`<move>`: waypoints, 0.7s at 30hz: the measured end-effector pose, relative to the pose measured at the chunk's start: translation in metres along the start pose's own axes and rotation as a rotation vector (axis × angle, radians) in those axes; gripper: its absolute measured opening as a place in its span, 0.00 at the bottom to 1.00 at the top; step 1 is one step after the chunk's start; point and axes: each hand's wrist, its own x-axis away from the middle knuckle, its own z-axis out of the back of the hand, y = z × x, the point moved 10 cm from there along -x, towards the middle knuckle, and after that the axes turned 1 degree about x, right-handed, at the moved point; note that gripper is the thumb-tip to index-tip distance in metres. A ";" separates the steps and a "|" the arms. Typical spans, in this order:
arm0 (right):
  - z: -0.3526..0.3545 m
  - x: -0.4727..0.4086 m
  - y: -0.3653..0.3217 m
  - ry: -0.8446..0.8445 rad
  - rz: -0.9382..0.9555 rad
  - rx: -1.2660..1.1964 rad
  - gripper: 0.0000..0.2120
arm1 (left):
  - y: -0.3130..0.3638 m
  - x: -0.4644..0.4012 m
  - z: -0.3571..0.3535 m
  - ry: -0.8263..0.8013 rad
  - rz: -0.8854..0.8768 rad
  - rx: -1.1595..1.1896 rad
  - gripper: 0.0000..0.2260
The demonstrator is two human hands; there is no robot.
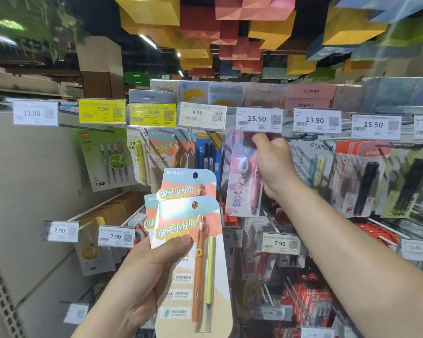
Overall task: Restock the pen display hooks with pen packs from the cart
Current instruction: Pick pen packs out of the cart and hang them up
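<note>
My left hand (pixel 142 272) grips a fan of three orange-and-blue pen packs (pixel 193 259), thumb pressed on the front card, which shows an orange pen and a thin yellow refill. My right hand (pixel 272 164) is raised to the upper row of hooks and grips the top of a pink pen pack (pixel 242 176) hanging just under the 15.50 price tag (pixel 259 119). Matching orange packs (pixel 164 152) hang on the hook under the yellow 9.50 tag (pixel 153 114).
Display hooks carry many other packs: green ones (pixel 108 157) at left, a blue one (pixel 208 152), black pens (pixel 366 176) at right. A lower row with 7.90 tags (pixel 279 243) holds red packs. A beige side panel (pixel 29 181) stands at left.
</note>
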 end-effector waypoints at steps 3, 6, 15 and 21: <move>0.004 -0.006 0.005 0.033 0.004 0.037 0.06 | 0.002 -0.003 -0.001 -0.004 -0.021 0.006 0.20; 0.009 -0.015 0.018 0.081 -0.055 0.084 0.04 | 0.004 -0.005 -0.001 -0.008 -0.035 0.006 0.19; 0.003 -0.034 0.027 0.127 0.008 0.156 0.06 | 0.010 -0.004 0.013 0.072 -0.097 0.029 0.17; 0.001 -0.037 0.026 0.130 0.004 0.242 0.08 | 0.011 -0.001 0.015 0.055 -0.091 0.044 0.17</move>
